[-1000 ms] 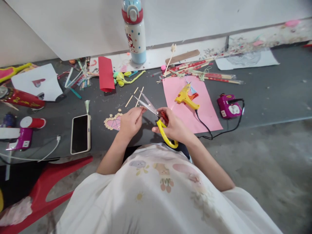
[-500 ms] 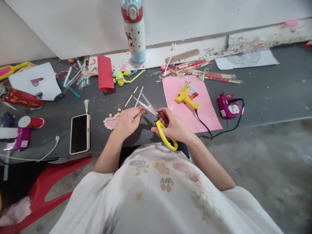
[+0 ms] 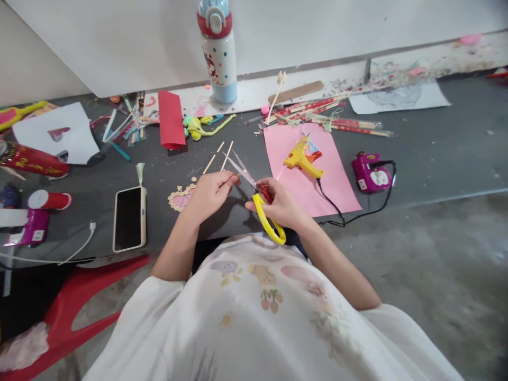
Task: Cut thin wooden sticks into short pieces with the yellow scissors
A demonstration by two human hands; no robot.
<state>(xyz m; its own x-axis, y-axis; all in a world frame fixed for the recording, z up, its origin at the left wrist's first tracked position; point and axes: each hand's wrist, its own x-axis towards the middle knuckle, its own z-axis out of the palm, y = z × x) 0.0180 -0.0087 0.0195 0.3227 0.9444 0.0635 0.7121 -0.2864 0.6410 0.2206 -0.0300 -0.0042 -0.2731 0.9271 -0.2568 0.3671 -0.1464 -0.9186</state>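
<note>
My right hand (image 3: 283, 201) grips a pair of scissors (image 3: 270, 222) by yellow and red handles; the blades stand apart, pointing up and left. Close to the blades, my left hand (image 3: 216, 193) has thumb and fingers pinched together; what lies between them is too small to make out. Partly behind that hand is a pink heart-shaped piece (image 3: 180, 198) edged with small pale bits. Two thin wooden sticks (image 3: 214, 157) lie just beyond the scissors' tips.
On pink paper (image 3: 337, 185) rests a yellow glue gun (image 3: 304, 159), its cord running to a purple power unit (image 3: 372, 173). A phone (image 3: 129, 218) lies at left. Behind stand a water bottle (image 3: 218, 63), a red folded paper (image 3: 172, 119) and bundled sticks (image 3: 317, 108).
The scissors have turned slightly, and their blades have shifted a little to the right, closer together. Both hands stay almost where they were.
</note>
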